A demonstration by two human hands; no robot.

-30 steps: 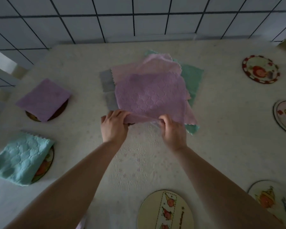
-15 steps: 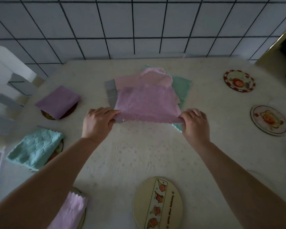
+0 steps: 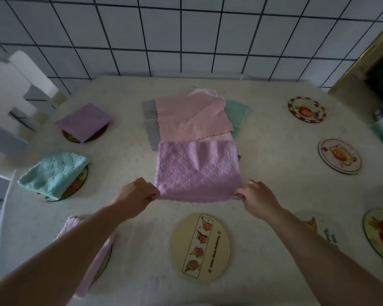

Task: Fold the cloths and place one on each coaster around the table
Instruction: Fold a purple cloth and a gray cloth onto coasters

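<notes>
— What changed since half a second ago?
— Both hands have drawn the purple cloth (image 3: 198,171) off the pile and nearer, and it now lies spread flat on the table (image 3: 274,184), its far edge just meeting the pile's near edge.
— Walk me across, left to right.
— At the far left a folded purple cloth (image 3: 84,121) covers a coaster. Nearer, a folded teal cloth (image 3: 53,174) sits on another coaster, partly overhanging it. Nearest on that side, a folded pink cloth (image 3: 95,261) lies on a third coaster, half hidden by the left forearm.
— And the hands?
— The left hand (image 3: 135,196) pinches the spread cloth's near left corner, fingers curled over the hem. The right hand (image 3: 258,197) pinches the near right corner the same way. The hem is stretched straight between them.
— Behind that?
— The pile: a pink cloth (image 3: 190,117) on top, a grey one (image 3: 149,113) showing at its left and a green one (image 3: 238,113) at its right.
— Bare coasters?
— An oval fruit-print coaster (image 3: 199,248) near, between the forearms. On the right, a red-rimmed coaster (image 3: 306,109) far, a pale coaster (image 3: 339,156) nearer, and two more near the right edge, one partly behind the right forearm.
</notes>
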